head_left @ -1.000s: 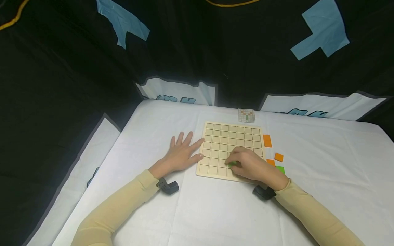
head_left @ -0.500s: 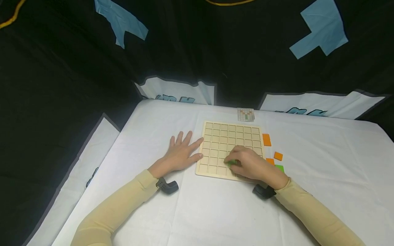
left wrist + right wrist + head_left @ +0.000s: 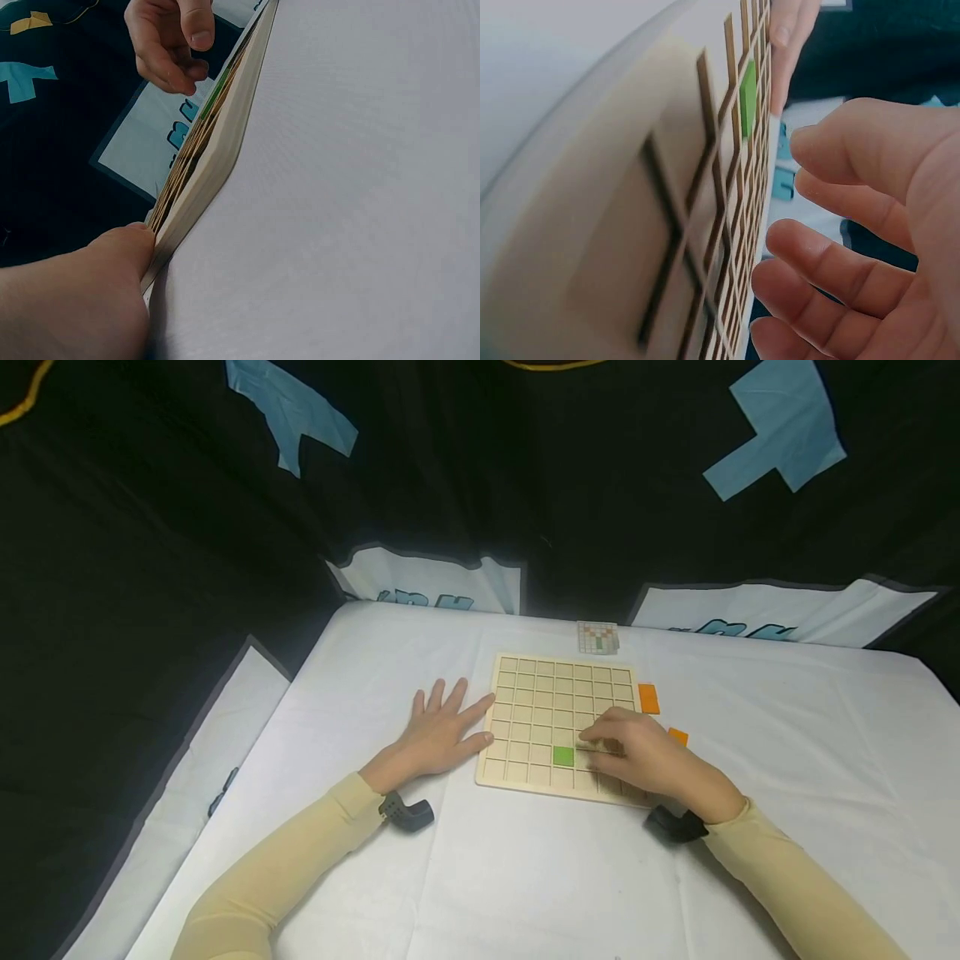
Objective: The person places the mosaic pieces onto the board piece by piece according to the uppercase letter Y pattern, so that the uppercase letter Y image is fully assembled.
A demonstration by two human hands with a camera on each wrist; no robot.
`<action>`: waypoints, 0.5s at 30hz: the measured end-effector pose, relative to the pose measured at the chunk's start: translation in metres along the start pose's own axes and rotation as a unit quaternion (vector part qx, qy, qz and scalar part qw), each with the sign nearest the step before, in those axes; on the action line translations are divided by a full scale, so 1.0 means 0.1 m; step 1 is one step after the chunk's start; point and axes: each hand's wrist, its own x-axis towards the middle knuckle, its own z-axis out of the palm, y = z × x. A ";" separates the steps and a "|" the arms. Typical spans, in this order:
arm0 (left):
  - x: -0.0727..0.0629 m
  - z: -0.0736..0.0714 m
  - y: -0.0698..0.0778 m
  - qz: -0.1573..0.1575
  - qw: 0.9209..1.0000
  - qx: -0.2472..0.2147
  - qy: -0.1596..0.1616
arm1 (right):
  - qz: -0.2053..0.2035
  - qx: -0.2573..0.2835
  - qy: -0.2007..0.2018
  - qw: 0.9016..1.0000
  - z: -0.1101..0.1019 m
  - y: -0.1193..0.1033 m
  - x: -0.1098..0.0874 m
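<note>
plainly, the right hand (image 3: pixel 648 756) is empty, its fingers loosely bent above the grid board (image 3: pixel 543 717); best lift straight off without nudging the green tile (image 3: pixel 563 756) in its cell, the spread, unladen left hand (image 3: pixel 433 741) steadying the board's left edge.

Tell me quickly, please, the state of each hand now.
Left hand: open, at the edge of the gridded pale wooden board.
Right hand: open, holding nothing.
</note>
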 end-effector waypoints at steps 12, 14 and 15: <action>0.00 0.00 0.00 -0.002 1.000 0.000 -0.003 | 0.030 -0.031 0.057 0.997 -0.24 0.23 -0.38; 0.01 0.01 0.00 -0.001 1.000 0.003 -0.003 | 0.031 -0.040 0.069 0.996 -0.26 0.27 -0.45; 0.01 0.01 0.00 -0.001 1.000 0.003 -0.003 | 0.031 -0.046 0.074 0.996 -0.27 0.29 -0.48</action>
